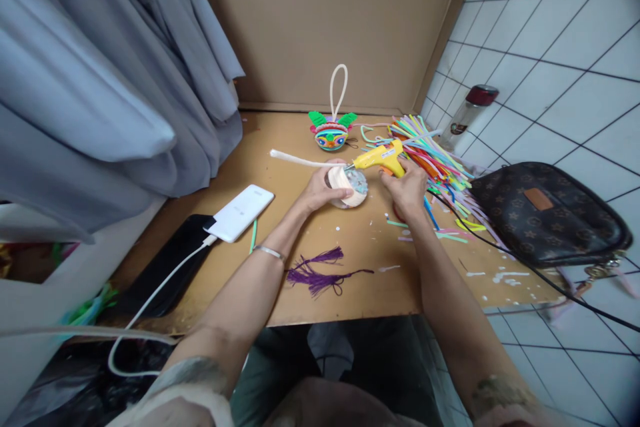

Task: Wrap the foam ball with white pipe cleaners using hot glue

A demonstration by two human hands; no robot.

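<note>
My left hand (323, 190) is closed round a cream, round piece (354, 195) with a patterned grey-blue inner face, thumb across its front. A white fuzzy stem (295, 159) sticks out to the left above that hand. In my right hand (407, 190) is a yellow glue gun (377, 155), its fingers wrapped round the handle. The gun's metal nozzle points left and meets the upper edge of the round piece; whether it touches is hard to tell. Behind them lies a colourful animal-face ornament (331, 137) with green ears and a white loop.
Purple tassels (315, 273) lie near the table's front edge. Many coloured fuzzy stems (435, 153) are heaped at the right, beside a brown bag (550, 213) and a red-lidded bottle (467, 113). A white power bank (243, 212) and black phone (170, 267) are at the left.
</note>
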